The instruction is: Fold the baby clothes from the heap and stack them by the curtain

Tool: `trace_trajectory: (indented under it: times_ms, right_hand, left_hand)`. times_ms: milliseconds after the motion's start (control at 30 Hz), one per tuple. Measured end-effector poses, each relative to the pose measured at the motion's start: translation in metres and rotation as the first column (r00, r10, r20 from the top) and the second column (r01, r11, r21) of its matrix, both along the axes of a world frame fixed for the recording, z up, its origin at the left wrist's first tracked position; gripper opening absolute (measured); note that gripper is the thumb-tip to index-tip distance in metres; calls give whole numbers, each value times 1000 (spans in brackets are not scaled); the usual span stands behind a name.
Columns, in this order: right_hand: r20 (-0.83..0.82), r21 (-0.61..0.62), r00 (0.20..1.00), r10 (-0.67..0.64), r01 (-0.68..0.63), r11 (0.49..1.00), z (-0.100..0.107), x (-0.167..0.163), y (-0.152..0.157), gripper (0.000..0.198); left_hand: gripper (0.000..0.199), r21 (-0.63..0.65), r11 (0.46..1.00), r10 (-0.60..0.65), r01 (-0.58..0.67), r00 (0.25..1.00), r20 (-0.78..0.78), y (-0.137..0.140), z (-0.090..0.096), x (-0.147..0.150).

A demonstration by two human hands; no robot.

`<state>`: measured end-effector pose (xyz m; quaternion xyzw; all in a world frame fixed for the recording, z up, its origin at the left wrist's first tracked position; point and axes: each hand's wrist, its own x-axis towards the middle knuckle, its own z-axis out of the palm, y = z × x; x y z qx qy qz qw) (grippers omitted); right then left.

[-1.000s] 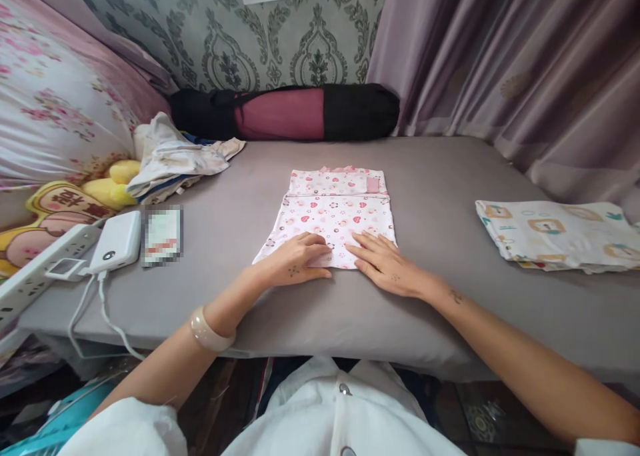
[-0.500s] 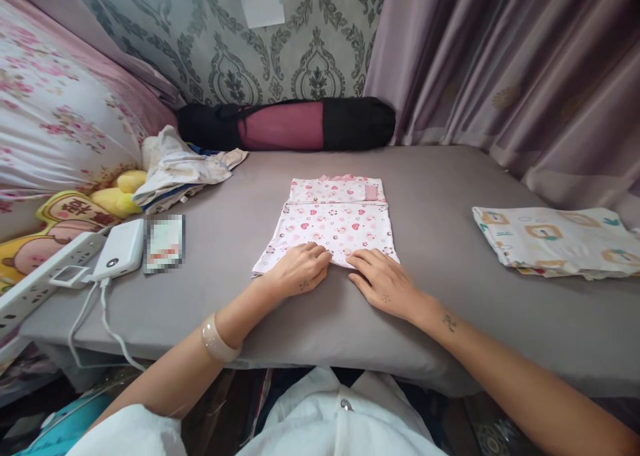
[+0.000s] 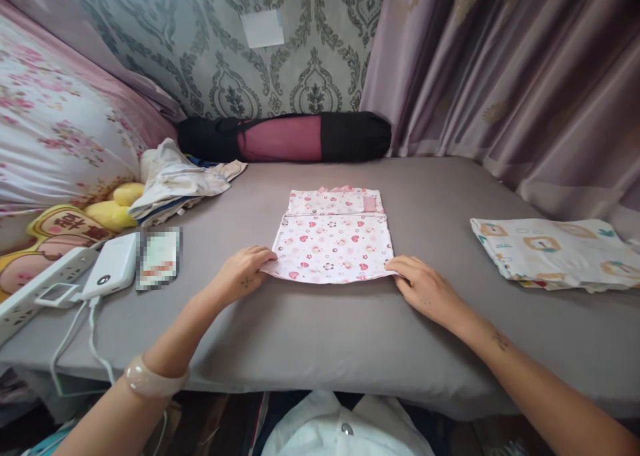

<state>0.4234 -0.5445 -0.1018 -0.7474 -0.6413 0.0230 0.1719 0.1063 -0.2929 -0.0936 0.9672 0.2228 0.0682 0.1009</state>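
A white garment with pink hearts and small flowers lies folded in front of me on the grey sheet. Its far part is turned over, showing a pink patch and a ruffled pink edge. My left hand pinches the near left corner between thumb and fingers. At the near right corner, my right hand is closed on the cloth in the same way. The near edge is stretched between both hands and sags slightly in the middle.
Folded patterned cloth lies at the right. On the left are a crumpled pile of clothes, a white power bank, a power strip and a blurred-out item. A black and maroon bag lies along the wall.
My hands have moved apart from the middle of the near edge to its two corners and taken hold there. The view has tilted slightly upward.
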Motion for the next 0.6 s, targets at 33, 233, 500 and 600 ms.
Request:
trace_trajectory:
  times_ms: [33, 233, 500, 600]
  right_hand:
    - [-41, -8, 999, -22, 21, 1000, 1, 3, 1, 32]
    - [-311, -58, 923, -225, 218, 974, 12, 16, 23, 28]
    - [-353, 24, 860, -368, 402, 916, 18, 37, 63, 31]
    - [-284, 44, 868, -407, 436, 899, 13, 42, 78, 29]
  left_hand:
    - [36, -48, 998, 30, -29, 999, 20, 3, 2, -3]
    - [35, -385, 901, 289, -200, 938, 189, 15, 16, 11]
    - [27, -567, 766, 555, -301, 756, 348, 48, 2, 56]
    - [23, -532, 770, 584, -354, 727, 361, 58, -4, 71]
